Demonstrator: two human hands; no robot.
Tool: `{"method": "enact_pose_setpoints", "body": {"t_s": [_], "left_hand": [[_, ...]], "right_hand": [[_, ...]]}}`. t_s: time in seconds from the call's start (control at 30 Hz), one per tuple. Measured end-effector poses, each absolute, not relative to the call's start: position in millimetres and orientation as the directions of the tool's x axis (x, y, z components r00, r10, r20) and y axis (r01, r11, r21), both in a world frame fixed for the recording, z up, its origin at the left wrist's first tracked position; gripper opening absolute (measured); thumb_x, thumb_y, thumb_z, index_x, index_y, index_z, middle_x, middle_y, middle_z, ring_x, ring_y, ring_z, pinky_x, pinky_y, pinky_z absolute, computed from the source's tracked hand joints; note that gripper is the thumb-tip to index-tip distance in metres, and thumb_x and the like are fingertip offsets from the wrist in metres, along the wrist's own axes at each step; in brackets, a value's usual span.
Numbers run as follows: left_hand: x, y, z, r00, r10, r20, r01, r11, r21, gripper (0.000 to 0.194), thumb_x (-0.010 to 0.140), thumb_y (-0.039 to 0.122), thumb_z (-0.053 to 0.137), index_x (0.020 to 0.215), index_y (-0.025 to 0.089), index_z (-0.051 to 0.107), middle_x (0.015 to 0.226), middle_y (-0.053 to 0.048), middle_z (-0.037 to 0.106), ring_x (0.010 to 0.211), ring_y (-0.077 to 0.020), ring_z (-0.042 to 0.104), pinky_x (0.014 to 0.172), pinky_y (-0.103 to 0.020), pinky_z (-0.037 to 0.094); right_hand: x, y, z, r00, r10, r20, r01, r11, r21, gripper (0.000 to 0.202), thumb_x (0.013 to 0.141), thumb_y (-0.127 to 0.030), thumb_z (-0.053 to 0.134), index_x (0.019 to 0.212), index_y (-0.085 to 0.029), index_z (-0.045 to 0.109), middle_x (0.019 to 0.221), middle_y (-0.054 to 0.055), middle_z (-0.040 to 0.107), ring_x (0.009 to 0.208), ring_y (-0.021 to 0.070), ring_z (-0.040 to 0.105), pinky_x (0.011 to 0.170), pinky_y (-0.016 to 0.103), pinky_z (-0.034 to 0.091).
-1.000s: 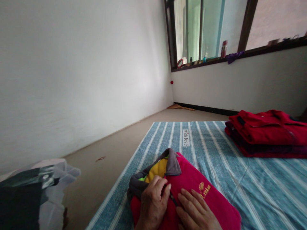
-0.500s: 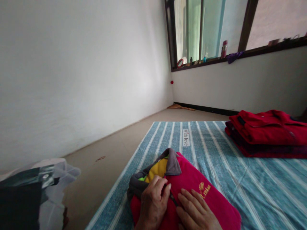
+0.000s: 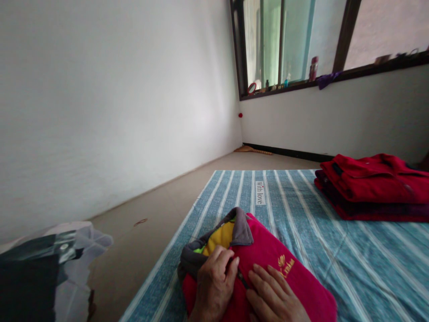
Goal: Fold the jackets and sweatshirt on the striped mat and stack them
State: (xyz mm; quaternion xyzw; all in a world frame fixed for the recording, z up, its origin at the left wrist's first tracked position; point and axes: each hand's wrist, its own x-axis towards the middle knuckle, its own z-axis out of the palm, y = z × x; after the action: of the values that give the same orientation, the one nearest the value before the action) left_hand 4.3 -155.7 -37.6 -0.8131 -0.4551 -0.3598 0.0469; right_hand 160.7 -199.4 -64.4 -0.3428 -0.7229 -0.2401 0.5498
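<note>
A folded crimson collared shirt (image 3: 298, 281) lies at the front of the striped blue cloth (image 3: 231, 190). Its collar is grey, with yellow and green showing inside the neck, and gold embroidery sits on the chest. My left hand (image 3: 216, 279) is closed, thumb and fingers pinching the shirt front just below the collar. Flat on the chest, right of the dark front opening, rests my right hand (image 3: 276, 293) with its fingers stretched out. The lower part of the shirt is cut off by the frame.
A stack of folded red garments (image 3: 378, 188) sits on the cloth at the right. On the left stands a whitish translucent bag (image 3: 75, 277) with something dark. The tiled floor (image 3: 140, 237) and a white wall lie beyond; small items line the window sill (image 3: 284, 87).
</note>
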Motion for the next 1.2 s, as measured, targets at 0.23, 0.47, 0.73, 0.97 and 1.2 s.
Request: {"method": "enact_pose_setpoints", "body": {"t_s": [0.23,0.47,0.73,0.97,1.2], "left_hand": [[4,-155,-38,0.329,0.705,0.628,0.772,-0.584,0.252,0.017,0.091,0.022,0.047,0.082,0.019,0.06,0.073,-0.002,0.062,0.065,-0.0138,0.062,0.061,-0.023,0.049],[4,-155,-37,0.325,0.705,0.63,0.769,-0.585,0.258,0.016,0.09,0.021,0.048,0.08,0.02,0.06,0.073,-0.002,0.062,0.065,-0.0135,0.063,0.061,-0.022,0.049],[4,-155,-37,0.325,0.708,0.627,0.768,-0.584,0.262,0.017,0.091,0.022,0.047,0.08,0.02,0.06,0.072,-0.002,0.062,0.064,-0.0134,0.062,0.06,-0.022,0.049],[4,-155,-37,0.323,0.713,0.622,0.771,-0.58,0.265,0.017,0.09,0.022,0.047,0.08,0.02,0.061,0.072,-0.002,0.062,0.065,-0.014,0.062,0.061,-0.023,0.049],[4,-155,-35,0.325,0.722,0.611,0.779,-0.571,0.26,0.019,0.091,0.023,0.046,0.079,0.02,0.061,0.072,-0.002,0.062,0.065,-0.0139,0.062,0.061,-0.022,0.05]], "right_hand": [[161,-199,-64,-0.156,0.224,0.962,0.76,0.649,-0.028,0.03,0.094,-0.023,0.039,0.074,-0.021,0.062,0.084,0.002,0.071,0.094,0.0146,0.065,0.106,0.027,0.035],[161,-199,-67,-0.172,0.23,0.958,0.764,0.645,-0.018,0.029,0.093,-0.023,0.039,0.076,-0.021,0.062,0.086,0.002,0.071,0.097,0.0147,0.064,0.107,0.028,0.034],[162,-199,-71,-0.182,0.227,0.957,0.766,0.643,-0.006,0.024,0.09,-0.019,0.041,0.077,-0.021,0.061,0.089,0.003,0.071,0.099,0.0151,0.064,0.107,0.03,0.035],[162,-199,-73,-0.193,0.228,0.954,0.77,0.638,0.003,0.018,0.088,-0.023,0.044,0.079,-0.022,0.06,0.089,0.003,0.071,0.096,0.0166,0.065,0.104,0.031,0.037],[163,-198,-76,-0.217,0.234,0.948,0.776,0.63,0.022,0.014,0.087,-0.024,0.046,0.082,-0.022,0.06,0.091,0.003,0.071,0.095,0.0171,0.065,0.101,0.033,0.04]]}}
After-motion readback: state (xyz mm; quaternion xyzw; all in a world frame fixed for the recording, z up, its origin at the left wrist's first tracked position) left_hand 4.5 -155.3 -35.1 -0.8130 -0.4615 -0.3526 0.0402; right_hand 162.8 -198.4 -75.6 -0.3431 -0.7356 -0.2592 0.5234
